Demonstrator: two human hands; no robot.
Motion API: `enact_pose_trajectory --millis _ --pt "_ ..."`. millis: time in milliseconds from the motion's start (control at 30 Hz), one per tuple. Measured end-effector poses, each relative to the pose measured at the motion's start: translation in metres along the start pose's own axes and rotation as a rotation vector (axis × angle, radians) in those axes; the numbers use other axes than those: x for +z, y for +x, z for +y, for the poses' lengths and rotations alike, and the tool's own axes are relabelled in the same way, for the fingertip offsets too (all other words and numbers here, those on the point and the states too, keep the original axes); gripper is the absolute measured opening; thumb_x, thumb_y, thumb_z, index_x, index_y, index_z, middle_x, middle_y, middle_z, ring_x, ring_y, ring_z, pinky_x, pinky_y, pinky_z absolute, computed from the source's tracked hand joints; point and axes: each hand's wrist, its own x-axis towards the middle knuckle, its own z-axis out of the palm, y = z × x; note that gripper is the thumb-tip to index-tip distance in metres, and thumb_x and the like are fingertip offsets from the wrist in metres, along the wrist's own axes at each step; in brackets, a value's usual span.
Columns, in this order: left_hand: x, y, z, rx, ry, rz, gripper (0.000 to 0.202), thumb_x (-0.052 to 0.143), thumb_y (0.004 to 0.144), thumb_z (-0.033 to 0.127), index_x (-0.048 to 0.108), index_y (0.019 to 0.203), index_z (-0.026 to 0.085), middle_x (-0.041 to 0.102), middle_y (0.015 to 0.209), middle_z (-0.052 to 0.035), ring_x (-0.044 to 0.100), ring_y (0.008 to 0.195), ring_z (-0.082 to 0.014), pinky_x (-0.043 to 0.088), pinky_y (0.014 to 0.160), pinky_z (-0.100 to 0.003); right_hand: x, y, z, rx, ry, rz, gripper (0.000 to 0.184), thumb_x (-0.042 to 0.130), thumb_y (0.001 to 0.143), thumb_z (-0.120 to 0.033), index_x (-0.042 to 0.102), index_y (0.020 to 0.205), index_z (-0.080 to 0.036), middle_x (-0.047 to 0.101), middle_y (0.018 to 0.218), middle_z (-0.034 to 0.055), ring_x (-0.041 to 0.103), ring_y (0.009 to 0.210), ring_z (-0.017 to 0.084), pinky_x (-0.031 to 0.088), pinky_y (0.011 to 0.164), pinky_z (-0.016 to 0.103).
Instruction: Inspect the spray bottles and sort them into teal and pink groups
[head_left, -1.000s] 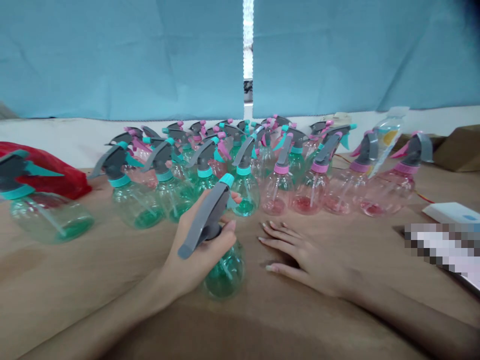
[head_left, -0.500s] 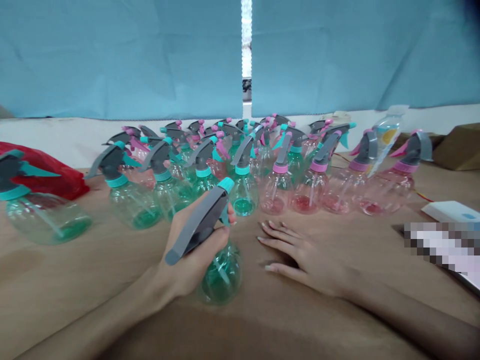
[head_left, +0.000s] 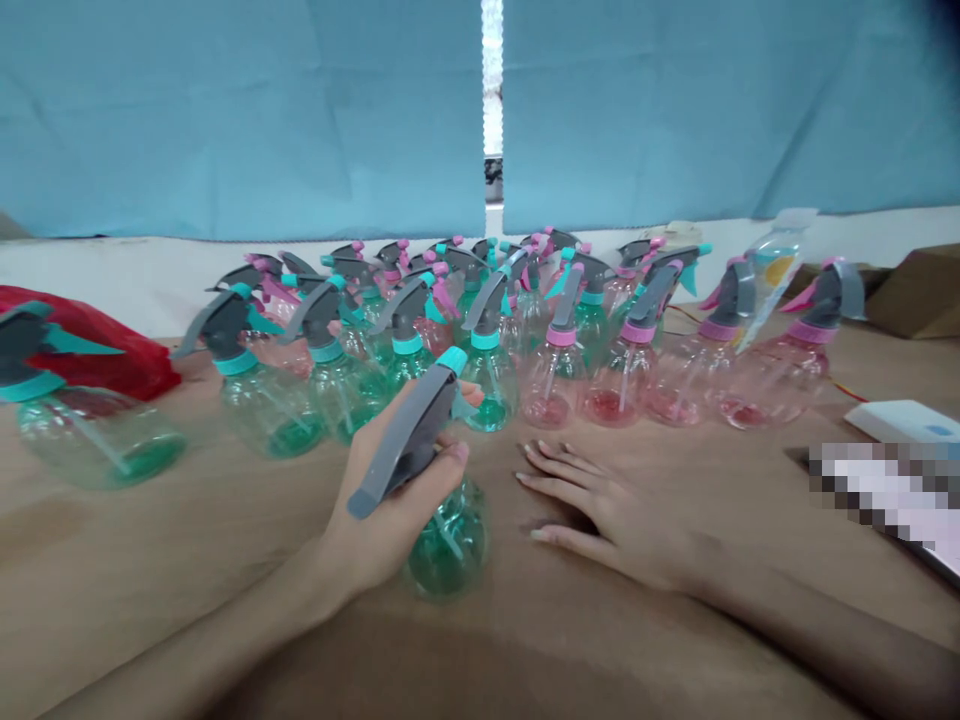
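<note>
1. Blue curtains hung behind a tan bench crowded with bottles.
2. Left hand was closed around a teal-collared spray bottle, tilted just before the group.
3. Right hand lay open and empty on the bench.
4. Teal-collared bottles stood leftward, pink-collared bottles rightward, none other held.

A red plastic bag lies at the left edge of the wooden desk, a white box and a pixelated object sit at its right edge, with brown cardboard behind, below a blue curtain.
</note>
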Motion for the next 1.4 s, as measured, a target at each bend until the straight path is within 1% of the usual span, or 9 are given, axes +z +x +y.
enact_pose_trajectory --millis 233,367,600,700,900,1067,1100,1233,1400 --pt "-0.0003 0.0007 0.0009 0.004 -0.039 -0.022 0.037 0.051 0.083 0.027 0.049 0.120 0.032 0.051 0.060 0.0055 0.056 0.059 -0.0168 0.043 0.052 -0.028 -0.0009 0.0001 -0.0014 0.000 -0.028 -0.009 0.058 0.042 0.089 -0.056 0.040 0.138 -0.024 0.029 0.148 0.0032 0.022 0.138 0.023 0.021 0.112 0.047" --pt "0.0006 0.0010 0.0003 0.000 -0.042 -0.027 0.037 0.051 0.084 0.028 0.048 0.120 0.032 0.056 0.066 0.0042 0.057 0.060 -0.0171 0.046 0.057 -0.030 0.0006 -0.0002 0.0002 -0.014 -0.010 0.008 0.058 0.044 0.089 -0.055 0.039 0.138 -0.026 0.029 0.148 0.0031 0.022 0.137 0.024 0.021 0.112 0.048" --pt "0.0009 0.0015 0.0018 0.008 -0.032 -0.018 0.037 0.051 0.083 0.027 0.049 0.120 0.031 0.062 0.075 0.0019 0.059 0.061 -0.0171 0.047 0.058 -0.030 0.0006 -0.0010 0.0004 -0.015 0.001 0.024 0.057 0.044 0.089 -0.054 0.039 0.138 -0.027 0.030 0.148 0.0029 0.024 0.137 0.024 0.021 0.112 0.048" --pt "0.0005 0.0018 0.0013 0.007 -0.030 -0.031 0.038 0.051 0.083 0.027 0.049 0.120 0.031 0.062 0.072 0.0022 0.058 0.059 -0.0172 0.048 0.057 -0.030 0.0003 -0.0010 0.0009 -0.017 0.007 0.022 0.057 0.045 0.088 -0.054 0.039 0.138 -0.027 0.029 0.148 0.0029 0.023 0.137 0.024 0.022 0.112 0.048" --pt "0.0015 0.0023 -0.0001 0.003 -0.032 -0.023 0.038 0.052 0.083 0.027 0.049 0.120 0.033 0.064 0.078 0.0033 0.058 0.061 -0.0163 0.047 0.060 -0.029 -0.0010 -0.0003 -0.0005 -0.004 -0.034 -0.002 0.058 0.042 0.089 -0.056 0.040 0.138 -0.025 0.030 0.148 0.0032 0.023 0.137 0.023 0.022 0.112 0.046" --pt "0.0019 0.0026 0.0020 0.001 -0.058 -0.007 0.036 0.053 0.081 0.026 0.051 0.116 0.032 0.064 0.089 0.0014 0.058 0.063 -0.0159 0.048 0.062 -0.030 0.0003 -0.0008 0.0003 -0.008 0.005 0.023 0.057 0.044 0.088 -0.055 0.040 0.138 -0.026 0.031 0.148 0.0030 0.024 0.137 0.024 0.022 0.112 0.048" --pt "0.0018 0.0024 0.0022 -0.001 -0.060 -0.006 0.035 0.053 0.081 0.027 0.052 0.116 0.032 0.064 0.089 0.0013 0.058 0.063 -0.0160 0.048 0.061 -0.030 0.0008 -0.0009 0.0008 -0.011 0.014 0.026 0.057 0.045 0.088 -0.055 0.040 0.138 -0.027 0.031 0.148 0.0030 0.024 0.137 0.024 0.022 0.112 0.048" --pt "0.0011 0.0020 0.0016 0.002 -0.070 -0.023 0.036 0.053 0.082 0.027 0.050 0.117 0.032 0.055 0.067 0.0043 0.053 0.055 -0.0154 0.045 0.057 -0.029 0.0015 -0.0007 0.0022 -0.017 0.015 0.026 0.057 0.045 0.088 -0.054 0.040 0.138 -0.027 0.030 0.148 0.0025 0.024 0.137 0.024 0.023 0.111 0.048" --pt "0.0010 0.0020 0.0000 -0.007 -0.084 -0.029 0.035 0.053 0.083 0.025 0.050 0.117 0.034 0.045 0.064 0.0054 0.046 0.054 -0.0142 0.039 0.052 -0.027 0.0001 -0.0004 0.0009 -0.005 -0.026 -0.004 0.059 0.042 0.089 -0.056 0.038 0.139 -0.026 0.028 0.149 0.0023 0.022 0.138 0.023 0.021 0.112 0.047"
